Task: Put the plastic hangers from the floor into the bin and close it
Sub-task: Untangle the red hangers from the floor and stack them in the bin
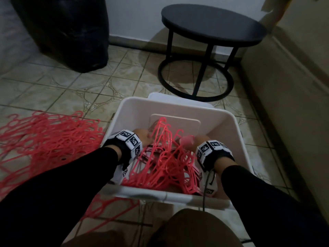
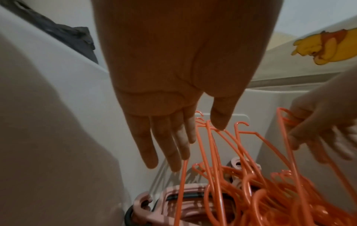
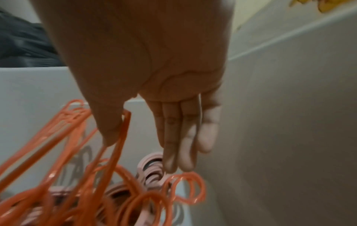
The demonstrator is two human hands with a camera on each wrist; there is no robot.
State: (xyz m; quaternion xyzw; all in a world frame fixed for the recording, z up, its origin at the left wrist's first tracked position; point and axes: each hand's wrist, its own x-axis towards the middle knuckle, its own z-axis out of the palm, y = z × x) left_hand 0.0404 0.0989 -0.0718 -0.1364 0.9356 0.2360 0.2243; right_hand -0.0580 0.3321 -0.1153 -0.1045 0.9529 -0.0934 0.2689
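Both hands inside white bin [image 1: 236, 132], fingers straight: left hand [image 2: 166, 94] and right hand [image 3: 154, 85] flank the coral hangers [image 1: 160, 163], likely settling them flat; more hangers [image 1: 44, 138] lie outside left hand

Home room: tiled floor [image 1: 74, 90], round side table [image 1: 213, 24], cartoon-bear sticker [image 2: 326, 47].

Ahead of you a round black side table [image 1: 212, 24] stands on the tiled floor [image 1: 74, 86], with a dark bag [image 1: 67, 32] at far left.
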